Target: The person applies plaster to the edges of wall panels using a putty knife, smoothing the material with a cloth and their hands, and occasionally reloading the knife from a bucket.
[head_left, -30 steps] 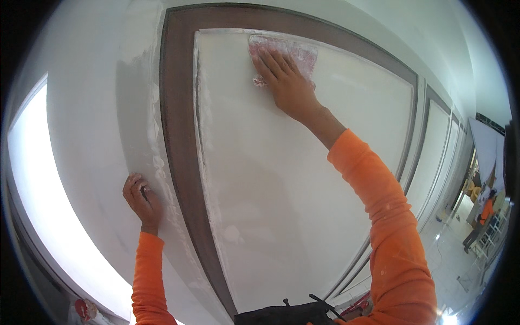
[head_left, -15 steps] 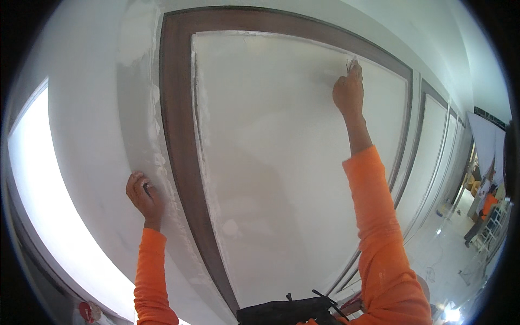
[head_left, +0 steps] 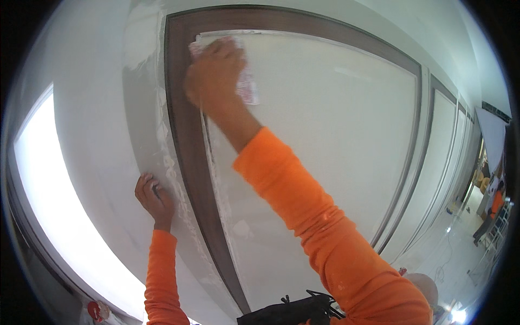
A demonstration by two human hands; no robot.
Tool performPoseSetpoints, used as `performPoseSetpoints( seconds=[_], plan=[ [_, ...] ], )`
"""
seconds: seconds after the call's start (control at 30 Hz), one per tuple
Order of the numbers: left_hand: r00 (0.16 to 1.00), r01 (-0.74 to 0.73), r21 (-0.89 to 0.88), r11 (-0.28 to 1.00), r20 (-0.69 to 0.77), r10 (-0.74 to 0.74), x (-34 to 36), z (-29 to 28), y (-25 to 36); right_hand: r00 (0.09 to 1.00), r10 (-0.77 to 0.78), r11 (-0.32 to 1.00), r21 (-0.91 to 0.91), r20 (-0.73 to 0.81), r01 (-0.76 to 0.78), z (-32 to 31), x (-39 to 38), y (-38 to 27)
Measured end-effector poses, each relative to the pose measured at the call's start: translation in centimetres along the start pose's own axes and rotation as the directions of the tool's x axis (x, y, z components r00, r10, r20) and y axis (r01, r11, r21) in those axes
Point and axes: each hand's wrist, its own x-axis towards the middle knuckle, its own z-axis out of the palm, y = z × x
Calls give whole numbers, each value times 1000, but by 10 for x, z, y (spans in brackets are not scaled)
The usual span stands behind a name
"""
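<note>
My right hand (head_left: pixel 214 73), blurred, grips a thin pink-and-white smeared spreader (head_left: pixel 248 89) at the upper left corner of the white panel (head_left: pixel 319 135), where its dark brown border (head_left: pixel 177 76) turns down. My left hand (head_left: pixel 154 197) is against the pale wall (head_left: pixel 97 135) left of that border, beside a rough white filler strip (head_left: pixel 170 165). Its fingers are curled, and what lies inside them, if anything, is hidden. A black item (head_left: pixel 271 315) shows at the bottom middle, in front of my body.
More framed panels (head_left: pixel 441 130) run rightward along the wall. A person in orange (head_left: pixel 495 206) is near a metal ladder (head_left: pixel 487 238) on the pale floor (head_left: pixel 449 254), where a cable lies. A bright opening (head_left: pixel 65 189) is at left, with a red-and-white item (head_left: pixel 99 311) at lower left.
My right hand and the spreader have swept from the panel's top right to its top left corner. The view has shifted slightly; my left hand stays in about the same place on the wall.
</note>
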Motion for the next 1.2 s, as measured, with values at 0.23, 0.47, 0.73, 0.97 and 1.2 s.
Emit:
performPoseSetpoints(
  seconds=[0.23, 0.47, 0.73, 0.97, 1.2],
  plan=[
    [1000, 18, 34, 999, 2, -19, -7, 1, -11, 928, -300, 908, 364, 221, 207, -70, -23, 7],
    [999, 41, -39, 998, -6, -41, -3, 2, 0, 965, -232, 879, 451, 119, 156, -149, -35, 111],
    [999, 54, 41, 998, 7, -54, -3, 1, -3, 715, -692, 722, 110, 99, 683, -121, -22, 120],
    [999, 41, 31, 999, 20, -42, -1, -3, -2, 637, -770, 629, -123, 43, 768, -67, -42, 115],
    [999, 33, -4, 999, -11, -33, -3, 2, -2, 693, -721, 691, -114, -24, 714, -11, -27, 93]
  ],
)
